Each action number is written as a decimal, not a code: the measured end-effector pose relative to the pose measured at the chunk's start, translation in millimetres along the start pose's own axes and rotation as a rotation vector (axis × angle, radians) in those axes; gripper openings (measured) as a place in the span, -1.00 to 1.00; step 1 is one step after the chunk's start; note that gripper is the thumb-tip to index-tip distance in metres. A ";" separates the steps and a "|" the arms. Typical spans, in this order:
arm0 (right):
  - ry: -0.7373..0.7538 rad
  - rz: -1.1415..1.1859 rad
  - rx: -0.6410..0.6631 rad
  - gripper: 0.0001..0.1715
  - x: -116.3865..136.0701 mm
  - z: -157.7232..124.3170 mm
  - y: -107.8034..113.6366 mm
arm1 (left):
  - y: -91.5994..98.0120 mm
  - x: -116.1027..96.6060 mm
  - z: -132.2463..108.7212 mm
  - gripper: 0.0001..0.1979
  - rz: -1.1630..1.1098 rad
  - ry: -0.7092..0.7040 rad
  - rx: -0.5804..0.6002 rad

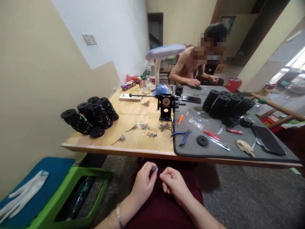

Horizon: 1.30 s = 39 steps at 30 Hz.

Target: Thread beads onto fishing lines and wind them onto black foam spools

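Observation:
Above my lap, my left hand pinches a small dark grey lump with a thin needle-like tip pointing right. My right hand is close beside it, thumb and forefinger pressed together; whatever they hold is too small to make out. On the table edge ahead lie two similar needle-tipped pieces, a grey one and a brownish one. Near them are a pile of colourful beads, a second small pile and a heap of small metal parts.
A black winding device stands mid-table. Black foam spools stack at left, more at right. Blue pliers, a foam disc and tweezers lie on the grey mat. Another person sits opposite.

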State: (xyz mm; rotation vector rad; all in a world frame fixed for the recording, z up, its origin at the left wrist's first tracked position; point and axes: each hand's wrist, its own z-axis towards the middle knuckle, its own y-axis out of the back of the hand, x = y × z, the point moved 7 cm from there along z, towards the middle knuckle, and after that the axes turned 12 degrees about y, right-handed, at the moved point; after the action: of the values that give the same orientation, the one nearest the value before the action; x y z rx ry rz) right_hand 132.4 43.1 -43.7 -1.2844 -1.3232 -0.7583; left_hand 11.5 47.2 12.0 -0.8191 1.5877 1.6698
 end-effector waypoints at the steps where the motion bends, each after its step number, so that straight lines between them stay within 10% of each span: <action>1: 0.001 0.003 -0.001 -0.58 -0.1 0.0 0.0 | 0.0 0.1 0.4 -0.91 0.003 -0.001 -0.002; 39: 0.041 -0.003 -0.060 -0.57 7.9 3.2 3.3 | -5.7 -10.7 -4.7 -0.88 -0.022 -0.064 0.076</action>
State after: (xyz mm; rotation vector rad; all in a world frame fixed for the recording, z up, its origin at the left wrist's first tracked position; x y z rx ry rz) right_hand 136.1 48.8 -37.6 -1.3079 -1.2783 -0.8278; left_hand 22.3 42.1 17.3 -0.7353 1.5830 1.5947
